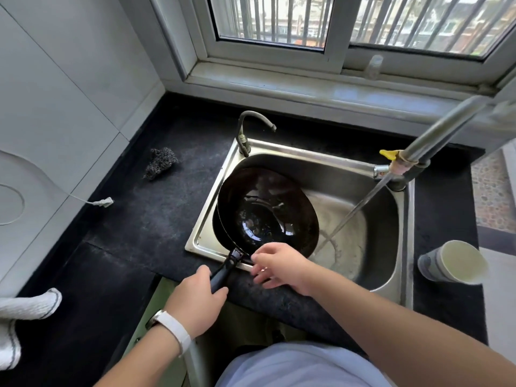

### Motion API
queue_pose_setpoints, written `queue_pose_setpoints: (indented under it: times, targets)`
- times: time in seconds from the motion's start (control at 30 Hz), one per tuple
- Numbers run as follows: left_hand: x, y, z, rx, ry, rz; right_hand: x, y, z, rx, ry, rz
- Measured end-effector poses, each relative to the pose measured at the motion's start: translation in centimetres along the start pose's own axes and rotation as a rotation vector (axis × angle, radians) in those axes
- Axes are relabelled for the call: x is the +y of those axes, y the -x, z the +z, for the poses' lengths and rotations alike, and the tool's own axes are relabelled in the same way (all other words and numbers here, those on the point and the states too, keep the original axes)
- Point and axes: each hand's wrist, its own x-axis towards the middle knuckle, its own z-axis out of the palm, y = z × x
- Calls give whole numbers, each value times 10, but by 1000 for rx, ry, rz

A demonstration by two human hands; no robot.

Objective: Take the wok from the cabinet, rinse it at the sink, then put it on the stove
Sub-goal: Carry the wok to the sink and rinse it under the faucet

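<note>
A black wok [265,210] rests tilted in the left part of the steel sink [360,174], its rim leaning on the sink's left edge and its wet inside facing up. My left hand [199,298] grips the wok's black handle [223,270] at the sink's near edge. My right hand [279,265] hovers with fingers spread just right of the handle joint, over the wok's near rim, holding nothing. From a tap [391,170] at the sink's right a thin stream of water [354,210] runs into the basin beside the wok, not into it.
A second curved faucet [251,127] stands at the sink's back left. A dark scouring pad [160,163] and a white plug [102,202] lie on the black counter [145,219]. A paper cup [452,261] lies right of the sink, a white cloth [25,305] at far left.
</note>
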Motion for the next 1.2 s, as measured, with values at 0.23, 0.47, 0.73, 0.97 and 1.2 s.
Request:
queue_pose_setpoints:
  times: [0.23, 0.47, 0.73, 0.97, 1.2]
  targets:
    - [-6, 1, 1, 7, 1, 7, -6, 75, -116, 462, 288, -107]
    - [-8, 2, 1, 6, 34, -2, -14, 93, -220, 872, 955, -190]
    - [-11, 5, 4, 13, 52, -9, -35, 66, -236, 688, 1645, -324]
    - [-11, 8, 7, 7, 57, -30, -54, 47, -244, 527, 1780, -173]
    - [-10, 10, 10, 17, 46, -44, -49, 49, -258, 542, 1844, -241]
